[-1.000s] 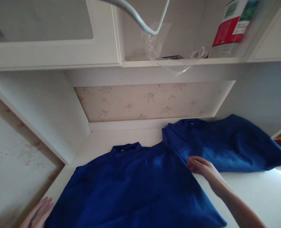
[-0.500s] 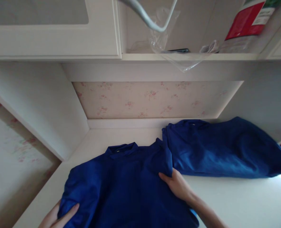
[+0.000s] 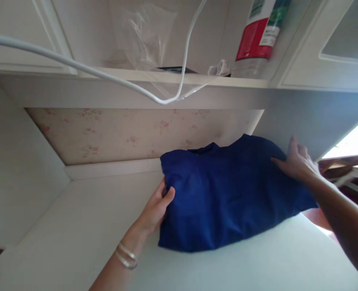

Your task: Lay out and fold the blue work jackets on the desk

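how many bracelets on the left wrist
2. Both thin silver bangles sit side by side on the left wrist, just below the left hand, which grips the left edge of the folded blue garment. The right wrist shows none.

Both hands moved the blue shirt [image 3: 227, 198] right, seemingly onto the other garment.
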Demonstrator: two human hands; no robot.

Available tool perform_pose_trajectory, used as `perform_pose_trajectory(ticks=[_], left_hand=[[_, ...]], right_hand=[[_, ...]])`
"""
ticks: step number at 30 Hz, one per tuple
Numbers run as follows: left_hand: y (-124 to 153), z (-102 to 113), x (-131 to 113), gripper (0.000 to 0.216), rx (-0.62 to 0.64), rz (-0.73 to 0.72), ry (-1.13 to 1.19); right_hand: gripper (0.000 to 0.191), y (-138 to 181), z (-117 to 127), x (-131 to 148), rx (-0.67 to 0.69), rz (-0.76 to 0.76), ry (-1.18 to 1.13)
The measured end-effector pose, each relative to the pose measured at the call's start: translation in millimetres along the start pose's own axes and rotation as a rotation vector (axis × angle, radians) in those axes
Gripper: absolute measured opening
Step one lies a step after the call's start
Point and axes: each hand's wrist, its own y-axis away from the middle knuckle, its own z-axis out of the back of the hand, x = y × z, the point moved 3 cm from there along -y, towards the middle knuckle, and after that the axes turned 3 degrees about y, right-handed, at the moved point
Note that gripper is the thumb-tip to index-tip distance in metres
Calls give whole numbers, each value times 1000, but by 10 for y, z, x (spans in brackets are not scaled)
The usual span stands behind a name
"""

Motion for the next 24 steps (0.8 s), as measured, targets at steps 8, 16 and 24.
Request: perform_pose_trajectory(ticks=[8,16,24], left_hand=[[76,878,1078,84,-338,102,-202],[763,1206,1076,48,-302,31,-469],[758,1169,1096,42,-175,4,-577]], right_hand=[[53,1705,-1022,261,392,246,-198],[27,3661,-2127,1049,967,220,-498],[23,3933,-2453,1486,931,426,-351]])
